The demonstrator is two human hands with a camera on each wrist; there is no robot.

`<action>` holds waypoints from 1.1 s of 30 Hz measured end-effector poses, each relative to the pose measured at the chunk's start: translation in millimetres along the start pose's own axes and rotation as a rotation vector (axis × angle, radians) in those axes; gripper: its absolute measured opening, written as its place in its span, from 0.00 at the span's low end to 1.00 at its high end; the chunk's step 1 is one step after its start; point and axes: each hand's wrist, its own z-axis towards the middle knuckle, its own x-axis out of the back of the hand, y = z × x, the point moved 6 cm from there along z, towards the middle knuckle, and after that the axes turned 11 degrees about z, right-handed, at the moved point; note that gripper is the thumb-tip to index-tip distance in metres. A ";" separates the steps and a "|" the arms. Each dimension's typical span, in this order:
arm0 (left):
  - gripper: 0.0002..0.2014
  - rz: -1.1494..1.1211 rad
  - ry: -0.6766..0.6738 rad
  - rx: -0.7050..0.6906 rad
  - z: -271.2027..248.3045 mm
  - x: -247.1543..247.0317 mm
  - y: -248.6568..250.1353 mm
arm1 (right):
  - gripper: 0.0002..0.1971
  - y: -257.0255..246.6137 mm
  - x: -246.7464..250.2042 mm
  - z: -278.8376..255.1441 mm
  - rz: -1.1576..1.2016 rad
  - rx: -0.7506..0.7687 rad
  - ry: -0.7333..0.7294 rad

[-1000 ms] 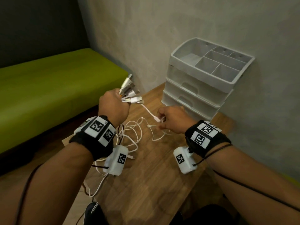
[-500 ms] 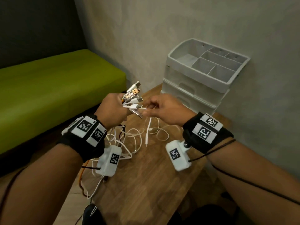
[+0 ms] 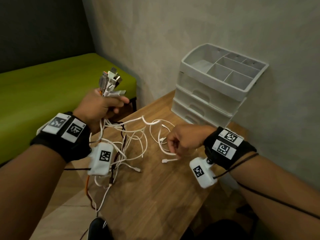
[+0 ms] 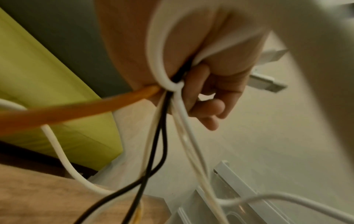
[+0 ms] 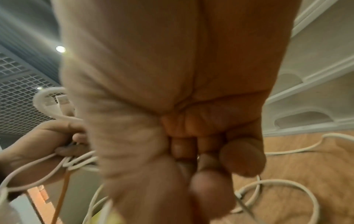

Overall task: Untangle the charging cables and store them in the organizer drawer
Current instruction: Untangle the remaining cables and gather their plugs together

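From the head camera, the left hand (image 3: 97, 108) is raised above the near-left corner of the wooden desk (image 3: 155, 196), its fingers curled tight around a bundle of charging cables (image 3: 128, 144). The USB plugs (image 3: 110, 80) stick up out of the top of the fist, while white, dark and orange leads hang down in a tangle onto the desk. The right hand (image 3: 183, 137) sits low over the desk, fingers curled together and pinching a white cable (image 3: 164, 151) whose small connector lies on the wood just below it. The white organizer (image 3: 216, 87) stands at the far right of the desk against the wall, its drawers closed and its divided top tray open to view. A green bed (image 3: 52, 80) lies to the left

From the left wrist, the fingers (image 4: 203, 106) clamp the leads against the palm; an orange cable (image 4: 76, 109), black cables (image 4: 161, 144) and several white ones run out below the fist, and the view is blurred

From the right wrist, the fingers (image 5: 243, 157) are folded into the palm, thumb pressed against them; a thin lead (image 5: 245, 204) seems to pass between them, though blur hides the contact. White loops (image 5: 287, 183) lie on the desk beyond
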 end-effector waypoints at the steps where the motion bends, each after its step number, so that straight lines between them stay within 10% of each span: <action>1: 0.07 -0.009 0.028 -0.020 2.2 3.1 0.4 | 0.10 -0.2 -7.4 -1.1 0.011 -0.002 -0.088; 7: 0.23 -0.092 -0.250 0.005 1.5 -2.3 -0.7 | 0.11 9.3 -22.4 -2.5 -0.059 -0.091 -0.266; 14: 0.36 0.192 -0.899 0.252 -32.3 -37.6 -20.3 | 0.12 31.8 55.7 4.0 0.361 -0.020 0.598; 19: 0.32 0.286 -0.733 0.241 -29.8 -53.3 -36.7 | 0.07 30.3 68.4 0.0 0.268 0.000 0.994; 24: 0.23 0.201 -0.571 0.199 -25.4 -58.8 -39.5 | 0.08 16.1 35.2 25.9 0.262 0.120 0.735; 33: 0.20 0.140 -0.345 0.092 -18.5 -53.1 -35.4 | 0.37 59.5 -25.3 58.9 0.017 -0.224 0.500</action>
